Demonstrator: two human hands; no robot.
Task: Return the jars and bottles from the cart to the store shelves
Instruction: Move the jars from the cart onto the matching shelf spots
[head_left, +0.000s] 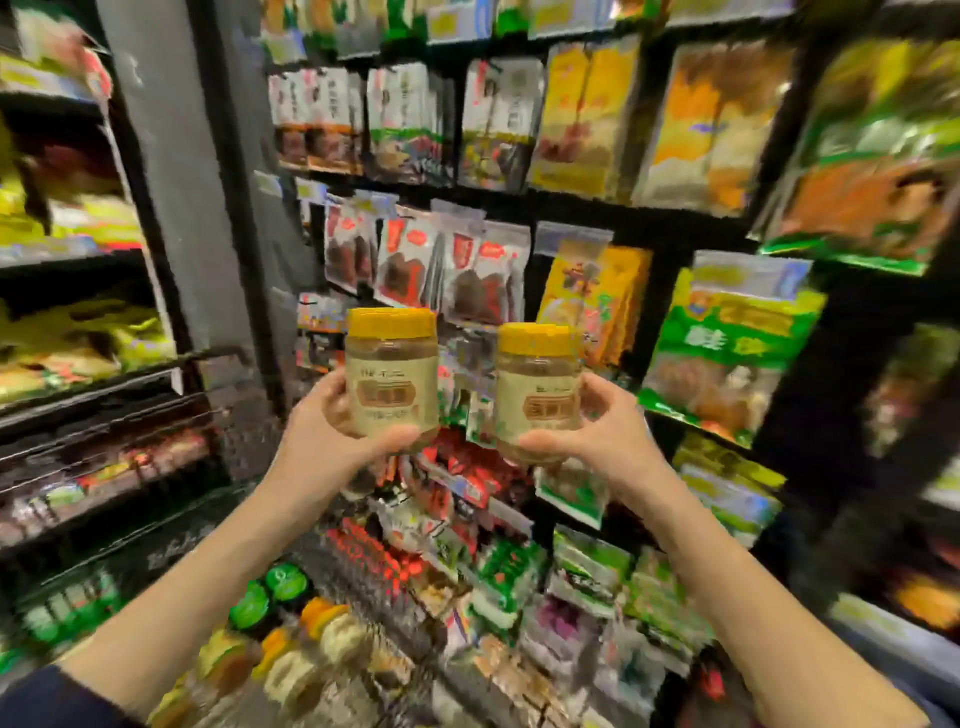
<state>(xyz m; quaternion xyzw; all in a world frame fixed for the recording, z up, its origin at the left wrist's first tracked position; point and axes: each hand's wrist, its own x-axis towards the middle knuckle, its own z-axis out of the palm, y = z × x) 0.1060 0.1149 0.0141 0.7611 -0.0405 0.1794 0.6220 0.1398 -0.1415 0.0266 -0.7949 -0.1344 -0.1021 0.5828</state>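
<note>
Two clear jars with yellow lids and beige labels are held upright at chest height in front of the store shelves. My left hand (337, 421) grips the left jar (393, 376) from its left side and bottom. The right jar (537, 389) sits slightly lower, gripped by my right hand (597, 431) from its right side. The jars are a hand's width apart. Below, at the bottom left, the cart (311, 649) holds several more jars and bottles with yellow, orange and green caps; the picture is blurred there.
Dark shelves (644, 218) packed with hanging food packets fill the view ahead and to the right. A grey pillar (182, 182) stands at the left, with more stocked shelves (78, 374) beyond it. Lower shelves with red and green packets (493, 561) lie under my arms.
</note>
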